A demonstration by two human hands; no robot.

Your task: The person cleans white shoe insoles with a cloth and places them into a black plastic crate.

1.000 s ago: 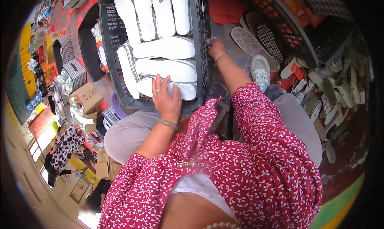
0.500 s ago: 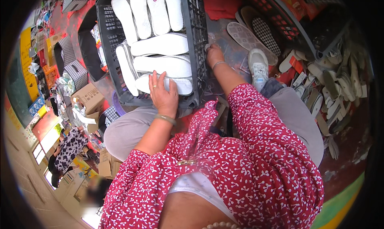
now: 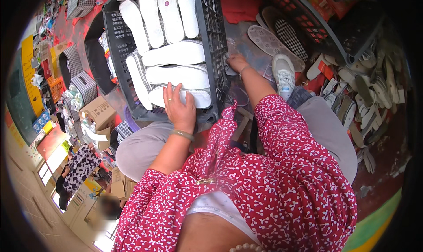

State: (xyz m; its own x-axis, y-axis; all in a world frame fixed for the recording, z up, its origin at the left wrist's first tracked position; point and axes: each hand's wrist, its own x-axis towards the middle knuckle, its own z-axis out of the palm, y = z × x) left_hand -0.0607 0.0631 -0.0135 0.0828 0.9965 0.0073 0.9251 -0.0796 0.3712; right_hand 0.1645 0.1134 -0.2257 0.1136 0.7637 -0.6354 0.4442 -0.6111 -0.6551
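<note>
A dark plastic crate (image 3: 213, 49) stands before my knees, filled with white insoles (image 3: 174, 52) in neat stacks, some lying lengthwise and some crosswise. My left hand (image 3: 179, 107) rests with spread fingers on the nearest crosswise insole (image 3: 198, 99), inside the crate's near edge. Just outside the crate's right wall, my right hand (image 3: 238, 63) is closed around a small grey piece (image 3: 229, 70), soft-looking, its kind unclear. Part of that piece shows beneath the fingers.
Patterned insoles (image 3: 269, 40) lie beyond my shoe (image 3: 283, 74). A second dark crate (image 3: 308, 16) leans at the upper right, above a heap of loose insoles (image 3: 368, 98). On the left are cardboard boxes (image 3: 98, 110), a black tub (image 3: 94, 54) and a person (image 3: 77, 168) farther off.
The crate has shifted slightly left and toward me in the view. My right hand has moved a little, and more of the grey piece now shows under it. My left hand stays on the insole.
</note>
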